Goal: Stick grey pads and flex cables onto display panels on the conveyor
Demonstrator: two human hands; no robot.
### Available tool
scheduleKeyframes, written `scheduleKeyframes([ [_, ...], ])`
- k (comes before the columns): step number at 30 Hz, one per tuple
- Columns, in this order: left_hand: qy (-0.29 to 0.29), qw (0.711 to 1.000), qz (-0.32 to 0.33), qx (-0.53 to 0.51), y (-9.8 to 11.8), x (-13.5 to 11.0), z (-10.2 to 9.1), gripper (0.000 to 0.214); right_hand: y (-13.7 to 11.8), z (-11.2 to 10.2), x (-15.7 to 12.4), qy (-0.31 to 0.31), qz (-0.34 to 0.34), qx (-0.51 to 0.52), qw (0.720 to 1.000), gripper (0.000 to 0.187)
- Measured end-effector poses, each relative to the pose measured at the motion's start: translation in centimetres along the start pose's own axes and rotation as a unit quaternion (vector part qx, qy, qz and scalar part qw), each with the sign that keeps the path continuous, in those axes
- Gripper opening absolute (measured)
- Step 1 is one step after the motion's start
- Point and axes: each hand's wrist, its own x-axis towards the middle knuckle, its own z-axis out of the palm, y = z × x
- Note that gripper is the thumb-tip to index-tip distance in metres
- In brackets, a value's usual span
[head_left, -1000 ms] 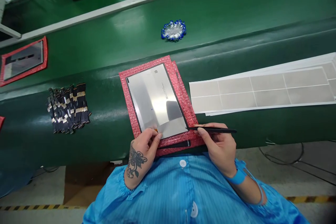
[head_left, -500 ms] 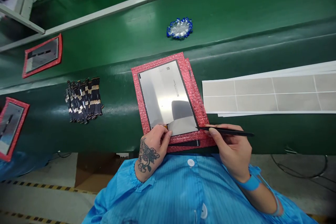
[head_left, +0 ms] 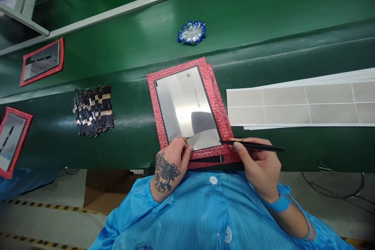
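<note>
A display panel (head_left: 183, 93) with a silvery back lies on red bubble wrap (head_left: 155, 97), which is stacked over more wrap. Along the panel's near edge is a light grey rectangular sticker (head_left: 205, 139). My left hand (head_left: 172, 160), fingers closed, pinches the sticker's left end; a small orange bit shows beside the fingertips, and the fingers hide the panel's near left corner. My right hand (head_left: 260, 164) grips black tweezers (head_left: 258, 146) like a pen. Their tip touches the sticker's right end, near the panel's edge.
Sheets of grey stickers (head_left: 281, 105) lie to the right. On the left is a pile of black flex cables (head_left: 93, 111). A blue-and-clear bundle (head_left: 191, 32) sits farther back. Two other wrapped panels, one far (head_left: 42, 61) and one near (head_left: 11, 140), rest at the left.
The view has shifted slightly. Both hands, the tweezers and the sticker stay in nearly the same place on the panel.
</note>
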Motion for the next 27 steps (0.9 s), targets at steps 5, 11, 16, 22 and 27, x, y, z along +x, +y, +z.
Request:
scheduleKeyframes([
  [5,-0.003,0.997,0.007,0.076,-0.3,0.0,-0.4,0.035,-0.1,0.1,-0.1,0.007,0.002,-0.001,1.000,0.024],
  [11,0.096,0.948,0.281,0.118,1.7,-0.1,3.0,0.033,-0.5,0.2,0.1,0.020,-0.004,-0.020,1.000,0.027],
  [16,0.021,0.941,0.293,0.169,1.5,0.4,5.6,0.076,-0.3,0.3,0.5,0.033,0.042,0.011,0.999,0.038],
  [22,-0.018,0.941,0.283,0.185,1.3,0.1,5.9,0.085,-1.9,-0.9,1.9,0.102,0.102,0.089,0.986,0.030],
  [27,-0.021,0.941,0.289,0.173,1.8,0.2,5.5,0.078,-4.1,-1.0,2.7,0.144,0.048,0.124,0.981,0.022],
])
